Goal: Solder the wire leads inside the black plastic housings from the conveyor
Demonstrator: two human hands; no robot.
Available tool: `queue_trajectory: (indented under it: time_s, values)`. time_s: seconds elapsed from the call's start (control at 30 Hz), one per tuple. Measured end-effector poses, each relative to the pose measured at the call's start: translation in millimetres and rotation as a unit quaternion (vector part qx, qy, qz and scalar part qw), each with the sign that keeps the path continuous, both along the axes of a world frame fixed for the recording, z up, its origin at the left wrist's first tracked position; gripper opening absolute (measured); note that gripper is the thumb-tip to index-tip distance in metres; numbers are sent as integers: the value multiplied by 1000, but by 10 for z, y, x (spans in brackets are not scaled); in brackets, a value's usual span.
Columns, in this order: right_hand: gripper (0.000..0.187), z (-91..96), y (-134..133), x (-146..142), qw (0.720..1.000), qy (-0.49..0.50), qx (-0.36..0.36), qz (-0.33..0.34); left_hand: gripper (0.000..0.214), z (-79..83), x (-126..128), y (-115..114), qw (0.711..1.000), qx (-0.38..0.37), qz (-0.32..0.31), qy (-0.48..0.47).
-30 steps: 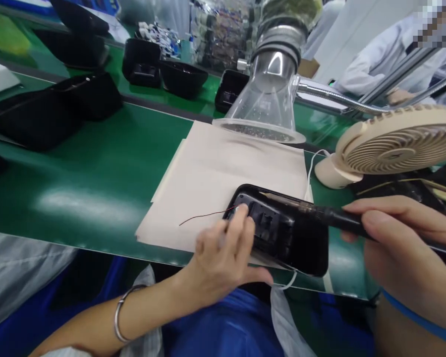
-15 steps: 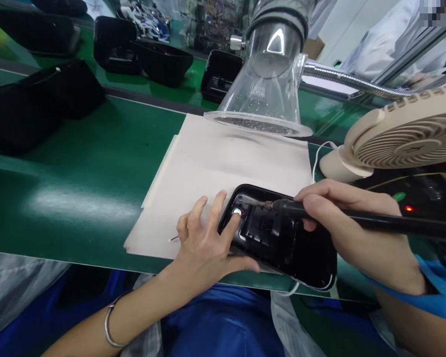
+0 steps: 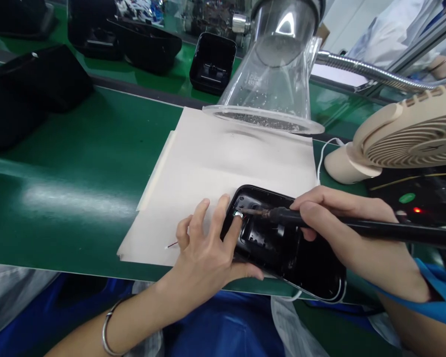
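Note:
A black plastic housing [image 3: 317, 263] lies hollow side up near the table's front edge, partly on a white paper sheet [image 3: 223, 156]. My left hand [image 3: 208, 250] rests over its left end with fingers spread; one fingertip presses on a small shiny round part [image 3: 238, 214] inside, and the thumb lies by the near side. A soldering iron [image 3: 412, 232] is gripped in my right hand [image 3: 342, 225] like a pen. Its tip points left into the housing, close beside the round part; whether it touches cannot be told. A thin dark wire [image 3: 172, 245] with a white end pokes out beside my left hand.
A clear fume hood [image 3: 267, 94] hangs low over the paper. At right stand a beige fan [image 3: 412, 134] and a dark box [image 3: 423, 196] with a red light. Black housings [image 3: 212, 63] sit at the back and left. Another person's white sleeve [image 3: 386, 34] shows behind.
The iron's tip has moved slightly down, nearer the round part. That part now looks tilted under my left fingertip. The camera view has shifted a little.

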State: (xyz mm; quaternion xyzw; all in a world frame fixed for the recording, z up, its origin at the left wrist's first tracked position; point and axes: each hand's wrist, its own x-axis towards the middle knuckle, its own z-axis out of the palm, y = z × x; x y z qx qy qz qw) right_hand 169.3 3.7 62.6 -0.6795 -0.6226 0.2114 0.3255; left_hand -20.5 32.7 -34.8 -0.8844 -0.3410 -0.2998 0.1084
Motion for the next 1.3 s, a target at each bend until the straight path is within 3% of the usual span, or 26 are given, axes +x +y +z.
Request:
queue_trajectory:
  time_s: [0.67,1.3]
  values:
    - [22,57,91,121,996,-23,-50,69,84,32,-31,-4,999,-6,-6,43]
    - [22,33,76,87,998,3,-48,39,82,39,-33,-2,999,-17,-13,43]
